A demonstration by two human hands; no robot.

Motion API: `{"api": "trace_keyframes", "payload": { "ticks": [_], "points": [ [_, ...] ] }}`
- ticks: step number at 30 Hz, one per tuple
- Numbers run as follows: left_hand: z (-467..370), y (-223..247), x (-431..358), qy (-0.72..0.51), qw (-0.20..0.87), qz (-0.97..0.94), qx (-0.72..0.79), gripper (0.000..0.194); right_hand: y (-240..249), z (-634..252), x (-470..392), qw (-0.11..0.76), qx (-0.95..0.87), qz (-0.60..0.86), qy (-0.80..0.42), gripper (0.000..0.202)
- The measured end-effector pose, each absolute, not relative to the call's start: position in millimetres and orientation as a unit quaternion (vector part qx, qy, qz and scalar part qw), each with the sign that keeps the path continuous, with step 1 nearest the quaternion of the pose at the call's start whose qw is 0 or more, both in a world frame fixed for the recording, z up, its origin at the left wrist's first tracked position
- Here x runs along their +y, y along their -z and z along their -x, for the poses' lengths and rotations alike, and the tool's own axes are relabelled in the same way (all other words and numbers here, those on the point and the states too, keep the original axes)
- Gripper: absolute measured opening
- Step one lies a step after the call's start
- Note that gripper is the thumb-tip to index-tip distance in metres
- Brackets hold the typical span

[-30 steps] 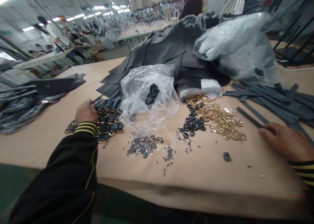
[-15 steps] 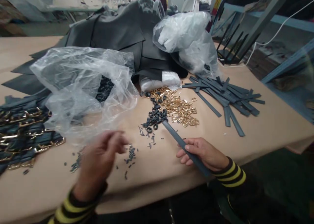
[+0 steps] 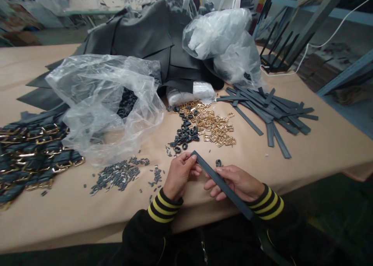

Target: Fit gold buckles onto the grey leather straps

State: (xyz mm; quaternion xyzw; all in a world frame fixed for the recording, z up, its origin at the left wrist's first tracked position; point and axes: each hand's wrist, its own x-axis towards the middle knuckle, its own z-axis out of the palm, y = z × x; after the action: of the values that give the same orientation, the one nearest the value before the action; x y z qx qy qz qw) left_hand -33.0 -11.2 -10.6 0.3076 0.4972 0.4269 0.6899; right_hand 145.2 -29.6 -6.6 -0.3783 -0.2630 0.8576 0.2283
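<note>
A long dark grey leather strap (image 3: 220, 182) slants between my hands above the table's near edge. My left hand (image 3: 178, 175) pinches its far tip between thumb and fingers. Further down, my right hand (image 3: 240, 183) grips the same strap, thumb on top, fingers curled beneath. One small black loop (image 3: 218, 163) shows just beyond my right fingertips; whether they touch it I cannot tell. Beyond my left hand lie a heap of black loops (image 3: 185, 135) and gold rectangular buckles (image 3: 217, 130). Left of that hand, small metal staple-like pieces (image 3: 116, 176) are scattered.
More loose straps (image 3: 268, 106) lie at the right. Straps with gold buckles (image 3: 43, 153) are stacked at the left. A clear plastic bag (image 3: 105, 91), dark leather pieces (image 3: 140, 36), another bag (image 3: 221, 32) and a black router (image 3: 275, 62) stand farther back on the table (image 3: 329, 141).
My left hand has moved right from over the small metal pieces and taken the strap's far tip. My right hand keeps its grip, slightly shifted. The small loop now shows near it.
</note>
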Motion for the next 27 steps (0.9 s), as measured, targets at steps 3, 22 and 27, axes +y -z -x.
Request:
{"api": "trace_keyframes", "payload": {
  "ticks": [3,22,27],
  "points": [
    [30,10,-16,-0.435,0.717,-0.313,0.445,0.019,8,-138,-25,0.238,-0.218,0.349,-0.88,0.029],
    [25,26,-36,-0.447,0.267,-0.642,0.562,0.009,8,-133,-24,0.26,-0.457,0.452,-0.721,0.021],
    [19,22,-47,-0.382,0.401,-0.645,0.527,0.013,6,-135,-26,0.264,-0.52,0.435,-0.686,0.016]
  ]
}}
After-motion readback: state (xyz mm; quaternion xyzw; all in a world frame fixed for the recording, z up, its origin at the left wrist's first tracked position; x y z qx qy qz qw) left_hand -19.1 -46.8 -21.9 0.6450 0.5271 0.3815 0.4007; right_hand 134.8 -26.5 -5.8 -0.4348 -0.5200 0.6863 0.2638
